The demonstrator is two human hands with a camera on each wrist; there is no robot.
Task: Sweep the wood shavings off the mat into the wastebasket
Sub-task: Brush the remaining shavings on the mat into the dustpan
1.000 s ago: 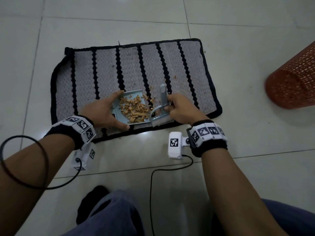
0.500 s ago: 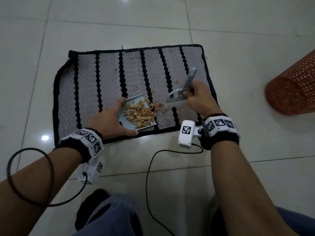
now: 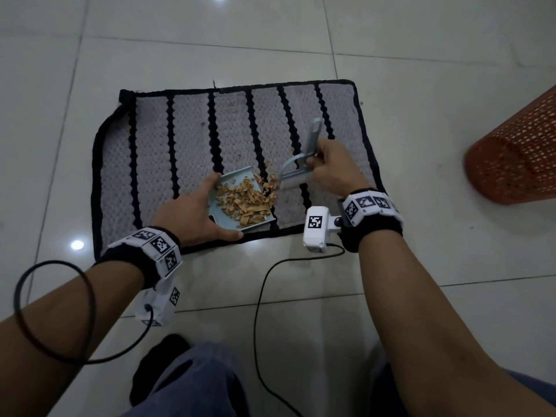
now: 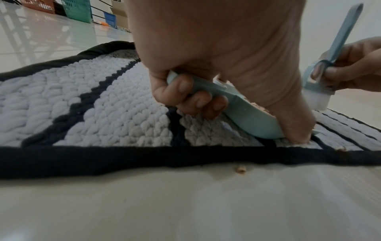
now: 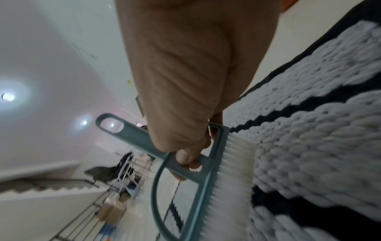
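A grey mat (image 3: 192, 139) with black stripes lies on the tiled floor. My left hand (image 3: 192, 216) grips a light blue dustpan (image 3: 224, 179) that rests on the mat's near edge, full of tan wood shavings (image 3: 245, 201). In the left wrist view my fingers (image 4: 185, 96) curl under the dustpan (image 4: 253, 117). My right hand (image 3: 329, 167) grips a blue hand brush (image 3: 305, 152) by its handle, with the white bristles (image 3: 290, 184) at the pan's right lip. Its bristles (image 5: 233, 179) hang close to the mat (image 5: 321, 130) in the right wrist view. A few shavings (image 3: 270, 179) lie at the lip.
An orange mesh wastebasket (image 3: 514, 158) stands on the floor to the right of the mat. A black cable (image 3: 261, 296) runs across the tiles between my arms. One crumb (image 4: 240, 169) lies on the floor by the mat's near edge. My knees are at the bottom.
My right hand lifted the brush away to the right, then brought it back down to the dustpan's right lip. The left hand kept its hold on the pan.
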